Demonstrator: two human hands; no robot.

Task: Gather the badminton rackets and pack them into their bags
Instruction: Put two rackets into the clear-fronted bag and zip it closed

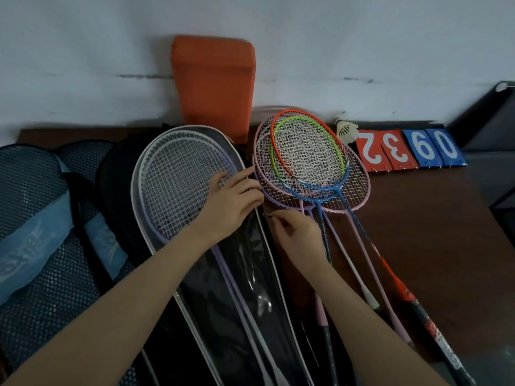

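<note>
Left grip (234, 201) presses flat, fingers spread, on my clear-fronted black bag (242, 274) holding white and lilac rackets (178, 185); right grip (292, 232) pinches its zipper pull (268, 215); four bright rackets (309, 162) lie stacked beside it on the desk (418, 218).

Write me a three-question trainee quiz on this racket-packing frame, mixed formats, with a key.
1. True or false: the clear-fronted bag already holds rackets.
2. Multiple choice: where does the shuttlecock sit? A) inside the clear-fronted bag B) on the table by the red and blue score cards C) in the right hand
3. Short answer: what does the left hand rest on?

Key
1. True: a white-framed racket and a lilac one lie inside it.
2. B
3. The bag's right edge, over the racket heads; the right hand pinches something small, seemingly a zipper pull, beside it. The loose rackets wait unpacked on the table.
</note>
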